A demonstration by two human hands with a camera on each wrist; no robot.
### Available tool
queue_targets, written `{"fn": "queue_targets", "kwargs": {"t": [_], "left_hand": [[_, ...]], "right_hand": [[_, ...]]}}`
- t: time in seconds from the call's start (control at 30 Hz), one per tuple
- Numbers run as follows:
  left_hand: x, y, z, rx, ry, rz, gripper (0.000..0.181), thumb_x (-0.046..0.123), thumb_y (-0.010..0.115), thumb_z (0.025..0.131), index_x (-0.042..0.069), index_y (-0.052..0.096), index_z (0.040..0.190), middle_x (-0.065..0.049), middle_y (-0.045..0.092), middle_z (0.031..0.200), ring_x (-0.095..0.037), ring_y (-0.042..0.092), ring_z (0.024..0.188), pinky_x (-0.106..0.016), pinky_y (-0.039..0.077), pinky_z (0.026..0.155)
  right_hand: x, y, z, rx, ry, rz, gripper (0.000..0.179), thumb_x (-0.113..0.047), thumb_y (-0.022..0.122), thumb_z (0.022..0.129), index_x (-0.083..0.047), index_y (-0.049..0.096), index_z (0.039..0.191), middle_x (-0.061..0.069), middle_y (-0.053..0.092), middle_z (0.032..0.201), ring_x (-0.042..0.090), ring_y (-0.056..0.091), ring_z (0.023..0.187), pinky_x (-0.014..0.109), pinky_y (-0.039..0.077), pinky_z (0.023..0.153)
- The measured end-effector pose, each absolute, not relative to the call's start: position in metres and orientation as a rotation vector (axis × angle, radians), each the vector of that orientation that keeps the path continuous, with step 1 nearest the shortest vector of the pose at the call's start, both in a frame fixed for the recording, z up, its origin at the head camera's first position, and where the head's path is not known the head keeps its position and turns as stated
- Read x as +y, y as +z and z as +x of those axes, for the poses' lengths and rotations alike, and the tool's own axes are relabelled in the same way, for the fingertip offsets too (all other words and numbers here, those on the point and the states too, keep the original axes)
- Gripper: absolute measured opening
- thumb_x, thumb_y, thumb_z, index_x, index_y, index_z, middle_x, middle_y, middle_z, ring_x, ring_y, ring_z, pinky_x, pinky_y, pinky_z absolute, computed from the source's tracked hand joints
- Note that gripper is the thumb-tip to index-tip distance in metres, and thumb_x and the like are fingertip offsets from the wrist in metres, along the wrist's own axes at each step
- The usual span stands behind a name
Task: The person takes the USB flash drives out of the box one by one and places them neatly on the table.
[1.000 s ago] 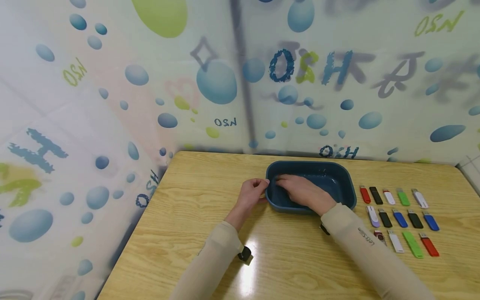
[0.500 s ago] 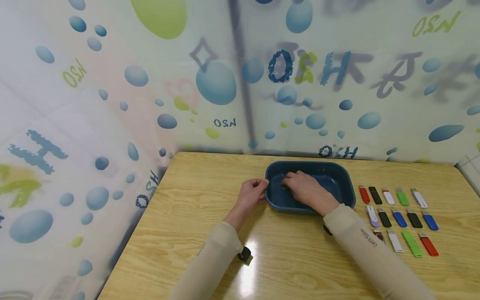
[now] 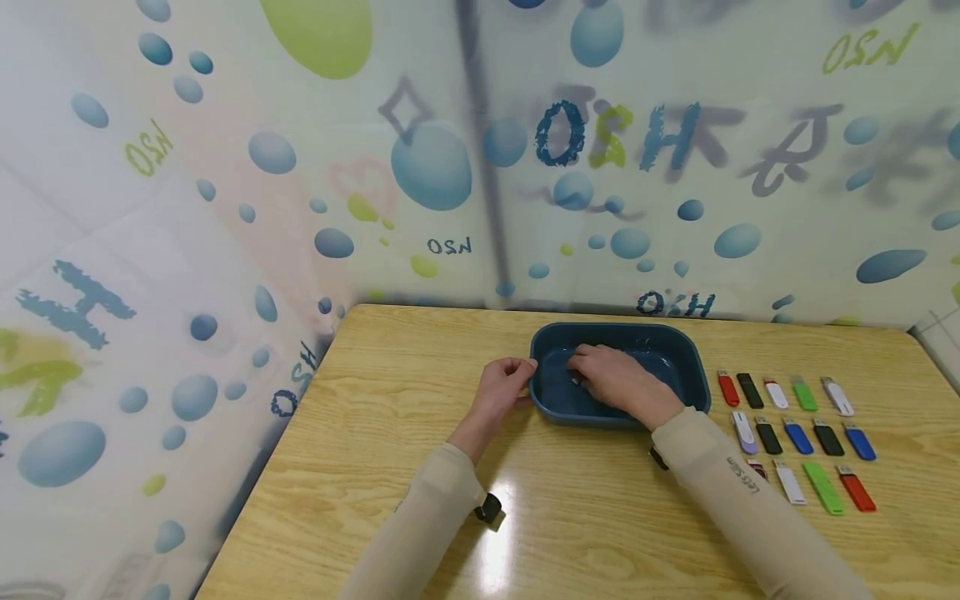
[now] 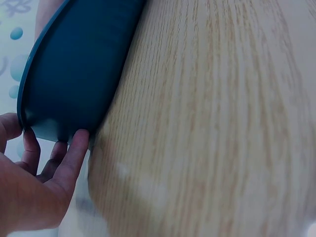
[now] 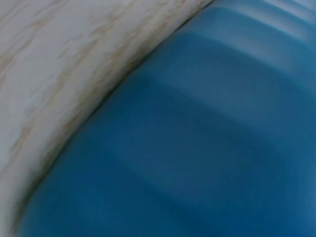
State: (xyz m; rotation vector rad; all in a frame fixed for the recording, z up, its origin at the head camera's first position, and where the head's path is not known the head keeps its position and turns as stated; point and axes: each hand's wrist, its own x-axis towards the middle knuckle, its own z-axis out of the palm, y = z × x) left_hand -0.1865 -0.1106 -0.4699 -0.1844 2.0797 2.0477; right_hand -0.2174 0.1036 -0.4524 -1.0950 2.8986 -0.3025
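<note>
A dark blue plastic bin stands at the back of the table. At its left end my left hand grips the rim; in the left wrist view, that hand's thumb is at the edge and the fingertips press on the outer wall. My right hand reaches down inside the bin with fingers curled. A small dark piece with a light end, apparently a USB stick, shows at its fingertips, mostly hidden. The right wrist view holds only the blurred outer wall of the bin and some table.
Several USB sticks lie in three rows right of the bin, among them a red one, a blue one and a long green one. My right sleeve partly covers the front row. A patterned curtain hangs behind the wooden table.
My right hand has shifted a little to the right inside the bin, away from its left end, and the small piece moved along with it. My left hand has stayed at the rim.
</note>
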Motion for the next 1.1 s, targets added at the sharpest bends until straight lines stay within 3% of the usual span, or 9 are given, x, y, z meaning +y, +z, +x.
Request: {"fn": "queue_targets", "kwargs": {"t": [0.3,0.57,0.73,1.1], "left_hand": [[-0.107,-0.447,-0.176,2.1,2.024,-0.181,0.035,0.019,0.06,0.105,-0.013,0.063,0.119,-0.005,0.056,0.096,-0.015,0.056,0.088,-0.04,0.063,0.083],[-0.108,-0.453,-0.181,2.094,2.011,-0.206,0.034,0.017,0.059,0.106,-0.014,0.063,0.119,-0.007,0.057,0.098,-0.017,0.057,0.089,-0.042,0.063,0.085],[-0.11,-0.47,-0.188,2.1,2.03,-0.212,0.034,0.022,0.061,0.105,-0.01,0.065,0.116,-0.004,0.056,0.097,-0.016,0.055,0.088,-0.041,0.063,0.082],[-0.109,-0.471,-0.186,2.102,2.054,-0.202,0.032,0.027,0.065,0.103,-0.005,0.067,0.11,-0.004,0.057,0.096,-0.016,0.056,0.088,-0.037,0.064,0.079]], "right_hand": [[0.107,-0.452,-0.217,2.908,-0.311,-1.134,0.006,-0.002,0.074,0.094,-0.008,0.074,0.094,0.004,0.062,0.093,0.023,0.058,0.08,0.041,0.055,0.076],[0.109,-0.451,-0.215,2.888,-0.299,-1.075,0.005,-0.005,0.074,0.095,-0.009,0.074,0.099,0.005,0.062,0.094,0.024,0.06,0.082,0.041,0.056,0.076],[0.112,-0.448,-0.213,2.9,-0.323,-1.024,0.007,-0.007,0.074,0.096,-0.008,0.074,0.103,0.005,0.062,0.096,0.024,0.061,0.085,0.041,0.057,0.077],[0.127,-0.437,-0.198,2.997,-0.48,-1.002,0.008,-0.009,0.074,0.096,-0.006,0.072,0.103,0.005,0.061,0.093,0.019,0.061,0.08,0.036,0.056,0.07]]}}
